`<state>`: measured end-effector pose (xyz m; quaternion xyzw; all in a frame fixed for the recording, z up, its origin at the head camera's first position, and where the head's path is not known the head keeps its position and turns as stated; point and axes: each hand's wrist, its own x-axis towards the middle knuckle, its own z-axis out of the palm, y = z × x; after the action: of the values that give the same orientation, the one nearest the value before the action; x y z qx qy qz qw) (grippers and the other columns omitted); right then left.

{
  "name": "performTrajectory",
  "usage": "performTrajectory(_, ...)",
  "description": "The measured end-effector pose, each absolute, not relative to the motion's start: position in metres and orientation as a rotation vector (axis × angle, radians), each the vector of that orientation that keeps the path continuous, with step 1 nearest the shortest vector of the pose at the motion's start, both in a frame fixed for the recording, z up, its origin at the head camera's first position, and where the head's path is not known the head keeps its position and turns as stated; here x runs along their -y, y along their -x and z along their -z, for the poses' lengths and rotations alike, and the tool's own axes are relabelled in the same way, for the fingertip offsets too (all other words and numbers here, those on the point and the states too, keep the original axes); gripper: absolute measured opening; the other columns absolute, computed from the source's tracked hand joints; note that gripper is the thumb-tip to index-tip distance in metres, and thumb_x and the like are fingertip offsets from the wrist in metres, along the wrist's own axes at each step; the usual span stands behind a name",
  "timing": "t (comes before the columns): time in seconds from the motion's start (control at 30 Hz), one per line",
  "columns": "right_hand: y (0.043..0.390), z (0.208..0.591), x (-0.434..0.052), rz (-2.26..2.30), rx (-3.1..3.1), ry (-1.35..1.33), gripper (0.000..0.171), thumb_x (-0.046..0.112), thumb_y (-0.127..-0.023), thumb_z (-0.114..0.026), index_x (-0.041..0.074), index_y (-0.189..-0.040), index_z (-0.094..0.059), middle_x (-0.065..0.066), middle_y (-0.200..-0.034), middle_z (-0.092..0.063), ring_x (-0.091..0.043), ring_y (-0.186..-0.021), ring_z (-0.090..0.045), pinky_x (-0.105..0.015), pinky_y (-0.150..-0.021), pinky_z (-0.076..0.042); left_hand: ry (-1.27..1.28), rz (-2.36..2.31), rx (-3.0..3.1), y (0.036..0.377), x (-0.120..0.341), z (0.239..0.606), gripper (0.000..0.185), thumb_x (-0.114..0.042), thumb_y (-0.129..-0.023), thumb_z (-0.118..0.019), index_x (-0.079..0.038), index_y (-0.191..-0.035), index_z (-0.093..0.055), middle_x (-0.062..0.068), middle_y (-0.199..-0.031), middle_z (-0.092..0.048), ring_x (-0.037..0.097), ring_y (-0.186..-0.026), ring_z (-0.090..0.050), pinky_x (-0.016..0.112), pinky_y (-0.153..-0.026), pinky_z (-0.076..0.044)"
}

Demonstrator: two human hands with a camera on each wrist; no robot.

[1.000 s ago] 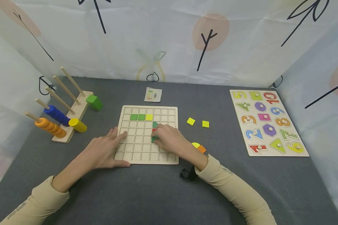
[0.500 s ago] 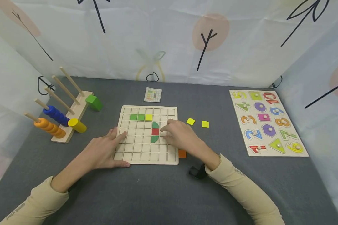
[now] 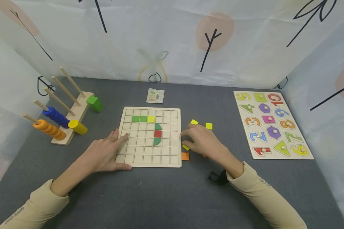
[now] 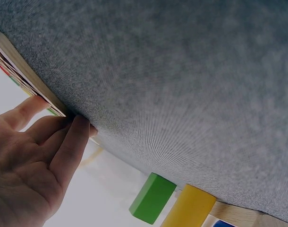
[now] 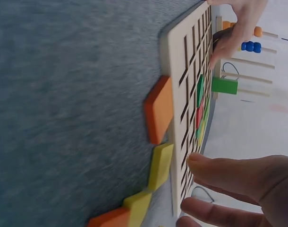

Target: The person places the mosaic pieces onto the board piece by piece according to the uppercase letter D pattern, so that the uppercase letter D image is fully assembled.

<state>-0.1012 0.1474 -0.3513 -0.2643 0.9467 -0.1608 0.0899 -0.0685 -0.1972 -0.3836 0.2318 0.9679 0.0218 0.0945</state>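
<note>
Grid board [image 3: 149, 137]: wooden, flat on grey counter [image 3: 160, 197], centre of head view. Cells hold 2 green squares [image 3: 139, 119], 1 yellow square [image 3: 151, 119] in 2nd row; below, red square [image 3: 157, 134] btwn 2 green quarter-rounds [image 3: 158, 127].
Left hand [image 3: 103, 154]: lies flat on board's left edge, fingers straight, thumb along near edge. Grip: relaxed, holding nothing. Left wrist view shows fingertips [image 4: 80, 124] touching board rim.
Right hand [image 3: 202, 141]: just off board's right edge, over loose pieces on counter. Fingers lightly bent, spread, tips near board rim. Grip: loose, nothing seen held; whether it touches a piece, can't tell.
Yellow piece [image 3: 186, 147]: on counter, just beside board's right edge, under right fingertips. Right wrist view shows it against the rim [image 5: 160, 163].
Orange square [image 3: 185, 156]: on counter, touching or just beside board's right edge, near corner; nearer the person than the yellow piece.
Other yellow squares: one [image 3: 194, 121] partly hidden behind right hand, one [image 3: 209, 126] just beyond it, both clear of board.
Pattern card [image 3: 155, 95]: small, beyond board's far edge.
Peg rack [image 3: 74, 116]: far left, w/ orange rings [image 3: 48, 128], blue rings [image 3: 55, 116]; yellow cylinder [image 3: 78, 127] and green block [image 3: 95, 103] beside it.
Number puzzle [image 3: 272, 124]: far right, well apart from hands.
</note>
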Motion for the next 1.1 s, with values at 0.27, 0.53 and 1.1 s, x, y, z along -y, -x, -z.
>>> performTrajectory(0.27,0.091,0.355,-0.167,0.368,-2.784,0.701,0.027,0.016,-0.088,-0.080,0.011,-0.115,-0.079,-0.005,-0.105,-0.073,-0.017,-0.085,-0.064,-0.031,-0.062,-0.049,-0.698,-0.062,-2.871,0.069,0.198,0.383,0.114,-0.081,-0.071,-0.072,-0.003,-0.151,-0.048,0.043,-0.149,-0.043,0.055,-0.131,-0.056,0.056,-0.079,-0.058)
performTrajectory(0.53,0.087,0.357,-0.177,0.418,-2.752,0.658,0.025,0.007,-0.087,-0.079,0.006,-0.112,-0.079,-0.010,-0.110,-0.077,-0.021,-0.091,-0.071,-0.034,-0.067,-0.056,-0.683,-0.070,-2.866,0.068,0.197,0.383,0.114,-0.080,-0.071,-0.073,-0.003,-0.151,-0.047,0.042,-0.149,-0.042,0.055,-0.132,-0.054,0.057,-0.082,-0.058)
performTrajectory(1.1,0.100,0.370,-0.176,0.651,-2.772,0.505,0.012,0.010,-0.093,-0.071,0.001,-0.100,-0.076,-0.001,-0.056,-0.060,-0.007,-0.040,-0.044,-0.022,-0.044,-0.032,-0.686,-0.076,-2.865,0.068,0.198,0.384,0.115,-0.080,-0.071,-0.073,-0.003,-0.152,-0.047,0.043,-0.150,-0.042,0.055,-0.132,-0.054,0.058,-0.081,-0.057)
